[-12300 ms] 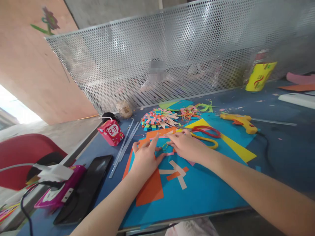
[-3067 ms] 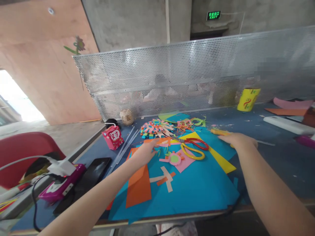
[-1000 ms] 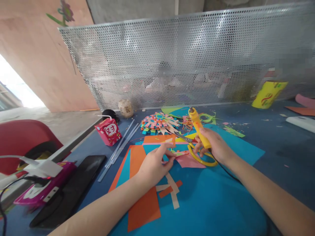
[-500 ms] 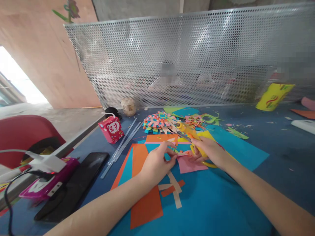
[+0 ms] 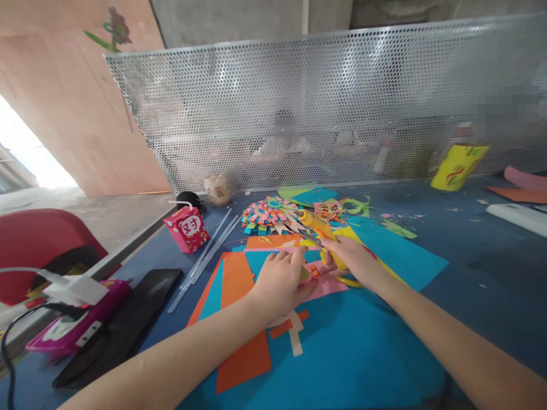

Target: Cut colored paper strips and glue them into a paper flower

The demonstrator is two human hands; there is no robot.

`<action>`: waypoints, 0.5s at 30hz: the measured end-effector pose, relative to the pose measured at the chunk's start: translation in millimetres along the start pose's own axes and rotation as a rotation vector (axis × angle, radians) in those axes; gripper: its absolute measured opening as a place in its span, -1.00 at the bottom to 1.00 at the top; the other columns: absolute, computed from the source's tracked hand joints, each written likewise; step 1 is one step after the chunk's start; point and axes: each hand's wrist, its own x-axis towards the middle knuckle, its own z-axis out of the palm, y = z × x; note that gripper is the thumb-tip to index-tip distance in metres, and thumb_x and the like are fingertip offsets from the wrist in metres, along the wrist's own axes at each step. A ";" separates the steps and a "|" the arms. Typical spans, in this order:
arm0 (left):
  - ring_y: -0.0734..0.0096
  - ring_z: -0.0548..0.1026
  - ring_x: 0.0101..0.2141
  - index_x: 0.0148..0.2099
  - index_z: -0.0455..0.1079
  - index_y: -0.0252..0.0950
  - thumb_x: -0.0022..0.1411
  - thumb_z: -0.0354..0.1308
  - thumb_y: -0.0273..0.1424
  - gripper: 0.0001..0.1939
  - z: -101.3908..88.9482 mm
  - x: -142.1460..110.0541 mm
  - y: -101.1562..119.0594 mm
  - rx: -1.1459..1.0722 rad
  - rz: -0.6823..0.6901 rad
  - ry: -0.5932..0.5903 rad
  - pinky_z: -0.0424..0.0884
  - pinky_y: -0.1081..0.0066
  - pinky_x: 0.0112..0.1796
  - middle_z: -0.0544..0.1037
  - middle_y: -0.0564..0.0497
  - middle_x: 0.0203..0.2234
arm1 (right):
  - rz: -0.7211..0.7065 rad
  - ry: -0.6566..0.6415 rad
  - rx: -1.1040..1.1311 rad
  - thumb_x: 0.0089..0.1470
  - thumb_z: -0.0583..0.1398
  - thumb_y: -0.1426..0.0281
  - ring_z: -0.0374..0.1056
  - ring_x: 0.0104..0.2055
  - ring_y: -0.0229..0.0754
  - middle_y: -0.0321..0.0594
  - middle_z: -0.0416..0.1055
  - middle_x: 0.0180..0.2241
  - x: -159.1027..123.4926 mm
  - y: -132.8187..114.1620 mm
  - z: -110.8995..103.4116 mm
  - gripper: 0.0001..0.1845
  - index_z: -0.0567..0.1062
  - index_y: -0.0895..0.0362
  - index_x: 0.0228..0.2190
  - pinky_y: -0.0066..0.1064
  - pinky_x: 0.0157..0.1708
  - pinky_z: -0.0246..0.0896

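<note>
My right hand (image 5: 352,262) is wrapped round a yellow glue gun (image 5: 318,228), whose nozzle points away toward the back left. My left hand (image 5: 282,282) is curled over a small paper flower piece (image 5: 308,272) that lies on a pink paper square (image 5: 327,285). The two hands almost touch above the large blue sheet (image 5: 363,341). An orange sheet (image 5: 239,319) lies under my left forearm. Yellow-handled scissors (image 5: 352,281) peek out beneath my right hand. A woven multicoloured paper disc (image 5: 267,213) sits just behind the glue gun.
A red drink carton (image 5: 187,228) with a straw, clear glue sticks (image 5: 205,256) and a black phone (image 5: 123,324) lie to the left. A perforated metal screen (image 5: 342,102) closes off the back. A yellow bag (image 5: 459,166) stands at the far right. Paper scraps (image 5: 354,206) litter the blue table (image 5: 491,245).
My right hand picked up the glue gun from the right and brought it to the paper piece. My left hand closed down over that piece. The gun has tipped lower.
</note>
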 end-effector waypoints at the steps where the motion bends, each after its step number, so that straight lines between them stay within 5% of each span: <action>1: 0.03 0.47 -0.19 0.07 0.16 -0.38 0.13 0.05 -0.29 -0.52 0.5 2.3 3.5 0.041 0.003 -0.011 0.39 0.13 -0.24 0.54 -0.20 -0.28 | -0.007 -0.004 0.021 0.19 0.06 0.21 0.31 -0.43 -0.31 -0.26 0.35 -0.38 -0.2 -0.2 -0.1 -0.70 0.38 0.22 -0.27 -0.41 -0.44 0.31; 8: 0.08 0.53 -0.38 0.05 0.24 -0.43 0.18 -0.08 -0.55 -0.64 0.0 10.8 21.2 0.269 0.003 -0.034 0.45 0.23 -0.43 0.55 -0.21 -0.48 | -0.004 -0.024 0.088 0.18 0.08 0.24 0.33 -0.39 -0.28 -0.22 0.35 -0.30 1.0 1.4 1.7 -0.71 0.35 0.21 -0.17 -0.39 -0.42 0.33; 15: 0.22 0.54 -0.45 0.00 0.30 -0.32 0.21 -0.10 -0.54 -0.67 -8.5 8.1 20.7 0.288 0.052 0.038 0.42 0.42 -0.51 0.54 -0.09 -0.54 | -0.032 -0.014 0.059 0.17 0.10 0.26 0.33 -0.35 -0.27 -0.21 0.35 -0.27 -1.9 3.1 6.1 -0.73 0.37 0.20 -0.19 -0.38 -0.39 0.33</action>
